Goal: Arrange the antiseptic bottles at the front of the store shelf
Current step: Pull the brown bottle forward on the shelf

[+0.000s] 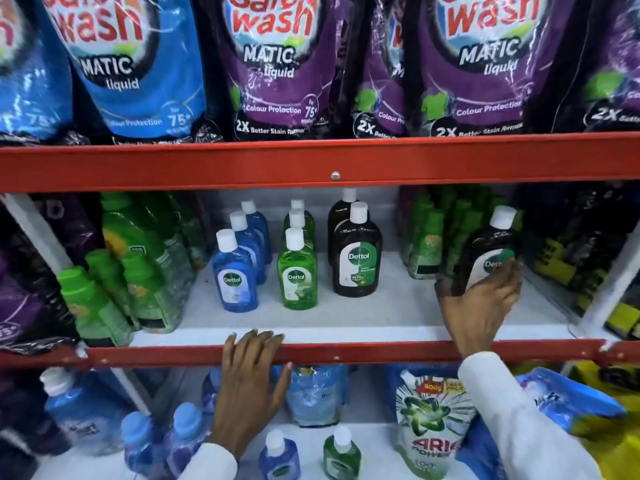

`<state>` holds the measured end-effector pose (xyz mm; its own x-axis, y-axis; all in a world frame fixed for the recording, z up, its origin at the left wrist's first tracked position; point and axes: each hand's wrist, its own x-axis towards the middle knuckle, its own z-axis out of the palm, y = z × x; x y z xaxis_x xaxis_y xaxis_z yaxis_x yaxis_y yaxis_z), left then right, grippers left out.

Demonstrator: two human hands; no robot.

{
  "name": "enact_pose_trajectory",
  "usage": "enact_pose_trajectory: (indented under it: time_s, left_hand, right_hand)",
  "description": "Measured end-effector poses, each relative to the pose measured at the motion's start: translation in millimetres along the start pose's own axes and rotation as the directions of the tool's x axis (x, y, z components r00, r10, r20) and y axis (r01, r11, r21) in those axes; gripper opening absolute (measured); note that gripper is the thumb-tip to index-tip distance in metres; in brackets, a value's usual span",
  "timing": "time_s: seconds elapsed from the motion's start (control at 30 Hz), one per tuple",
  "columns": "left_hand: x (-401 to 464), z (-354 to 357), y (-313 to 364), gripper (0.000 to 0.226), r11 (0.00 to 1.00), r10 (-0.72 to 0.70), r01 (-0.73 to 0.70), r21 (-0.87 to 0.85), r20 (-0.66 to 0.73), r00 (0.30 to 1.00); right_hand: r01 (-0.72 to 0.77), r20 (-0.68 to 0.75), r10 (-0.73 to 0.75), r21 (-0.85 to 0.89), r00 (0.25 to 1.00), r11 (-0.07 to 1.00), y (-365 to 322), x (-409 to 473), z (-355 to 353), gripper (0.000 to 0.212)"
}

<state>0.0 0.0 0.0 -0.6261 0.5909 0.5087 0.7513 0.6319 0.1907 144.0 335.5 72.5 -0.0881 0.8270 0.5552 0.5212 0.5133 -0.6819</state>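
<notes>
On the white middle shelf (398, 306) stand three rows of antiseptic bottles with white caps: blue bottles (234, 271), green bottles (297, 271) and dark brown bottles (356, 254), each row running back from the front. My right hand (481, 306) grips another dark brown bottle (485, 251) at the right side of the shelf, tilted slightly, held from below and in front. My left hand (249, 382) rests on the red front rail (173, 355), fingers spread over its edge, holding nothing.
Green-capped bottles (114, 289) crowd the left of the shelf and more green ones (429, 237) stand behind at the right. Detergent pouches (277, 64) hang on the shelf above. Below are small blue and green bottles (278, 455) and a refill pouch (429, 424).
</notes>
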Motion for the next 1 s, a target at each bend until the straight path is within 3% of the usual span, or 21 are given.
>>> enact_pose_trajectory:
  time_s: [0.13,0.33,0.47,0.77,1.0]
  left_hand:
    - [0.4,4.1,-1.3,0.044,1.0,0.007,-0.008,-0.029,-0.042,0.999]
    - [-0.5,4.6,-1.7,0.042,0.999,0.013,-0.015,-0.041,-0.055,0.998]
    - [-1.3,4.2,-2.0,0.042,0.998,0.008,-0.011,-0.058,-0.048,0.999]
    - [-2.1,0.9,-2.1,0.043,0.994,0.017,-0.022,-0.106,-0.05,0.999]
    - [-4.0,-3.2,-8.8,0.048,0.992,0.03,-0.029,-0.123,0.01,0.999]
  right_hand:
    - [-0.167,0.073,0.161,0.08,0.984,0.983,6.3,33.7,1.9,0.121]
    - [-0.234,0.088,0.22,0.214,0.972,0.948,11.2,53.1,3.2,0.115]
    - [-0.143,0.01,0.146,0.286,0.989,0.948,-5.1,25.4,-8.9,0.097]
    - [-0.052,0.196,-0.002,0.267,0.981,0.962,-92.6,-68.7,9.0,0.105]
    - [-0.03,0.185,-0.015,0.239,0.983,0.97,-115.8,-92.8,25.4,0.11]
